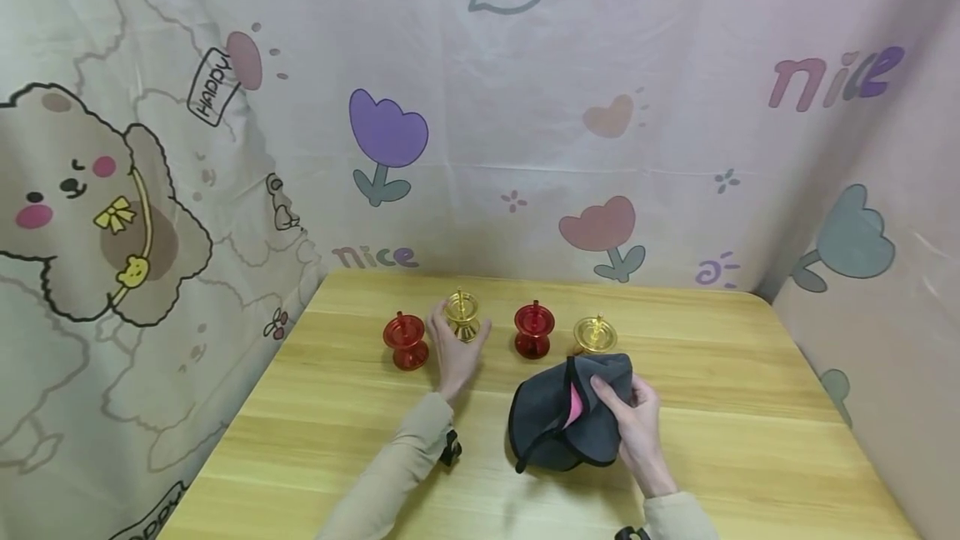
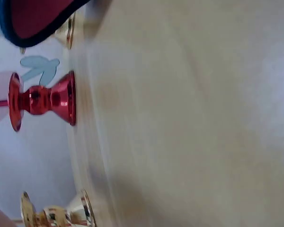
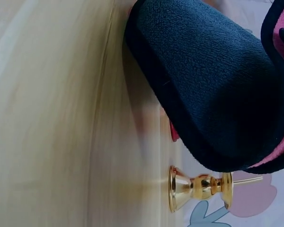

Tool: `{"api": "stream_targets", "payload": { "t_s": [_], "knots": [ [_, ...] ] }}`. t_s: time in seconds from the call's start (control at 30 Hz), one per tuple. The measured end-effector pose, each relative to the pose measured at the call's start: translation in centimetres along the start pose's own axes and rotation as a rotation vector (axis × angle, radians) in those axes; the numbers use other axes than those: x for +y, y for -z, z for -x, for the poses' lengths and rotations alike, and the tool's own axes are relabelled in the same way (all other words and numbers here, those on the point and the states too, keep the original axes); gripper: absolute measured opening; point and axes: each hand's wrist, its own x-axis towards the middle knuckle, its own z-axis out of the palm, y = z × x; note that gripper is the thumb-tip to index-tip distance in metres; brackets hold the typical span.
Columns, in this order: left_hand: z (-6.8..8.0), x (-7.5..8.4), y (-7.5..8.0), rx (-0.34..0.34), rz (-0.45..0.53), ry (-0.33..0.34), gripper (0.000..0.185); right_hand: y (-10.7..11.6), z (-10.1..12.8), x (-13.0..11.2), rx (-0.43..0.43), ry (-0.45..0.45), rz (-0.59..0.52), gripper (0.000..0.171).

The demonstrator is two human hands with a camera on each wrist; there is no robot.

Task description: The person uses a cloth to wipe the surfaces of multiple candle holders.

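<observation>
My left hand (image 1: 456,357) is at a gold candle holder (image 1: 462,317), with fingers along its left side and the thumb spread out on its right. In the left wrist view, that gold candle holder (image 2: 57,213) stands on the table at the lower left. My right hand (image 1: 636,423) grips a folded dark grey cloth (image 1: 543,411) with black edging, thumb on top. Its pink side (image 1: 574,407) shows in the fold. In the right wrist view the cloth (image 3: 203,80) hangs over the table, partly hiding what lies behind.
A red candle holder (image 1: 406,342) stands left of my left hand. Another red candle holder (image 1: 534,330) is between the hands, and a gold candle holder (image 1: 595,333) stands just behind the cloth. A printed curtain (image 1: 465,215) hangs behind the wooden table (image 1: 750,407).
</observation>
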Motion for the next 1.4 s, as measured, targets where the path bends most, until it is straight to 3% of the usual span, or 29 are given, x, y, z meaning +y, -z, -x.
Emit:
{"api": "stream_targets", "payload": {
  "t_s": [0.13, 0.4, 0.8, 1.4],
  "knots": [
    [-0.7, -0.4, 0.2, -0.057, -0.04, 0.088, 0.103, -0.2, 0.0, 0.1, -0.017, 0.004, -0.015, 0.028],
    [-2.1, -1.1, 0.4, -0.138, -0.02, 0.217, 0.112, -0.6, 0.1, 0.2, 0.009, -0.003, -0.006, 0.03],
    [-2.7, -1.3, 0.6, -0.168, -0.07, 0.262, 0.102, -0.5, 0.1, 0.3, -0.015, 0.007, 0.008, 0.026],
    [-3.3, -1.9, 0.2, -0.131, -0.067, 0.272, 0.086, -0.6, -0.2, 0.5, 0.019, -0.002, 0.017, 0.033]
  ]
}}
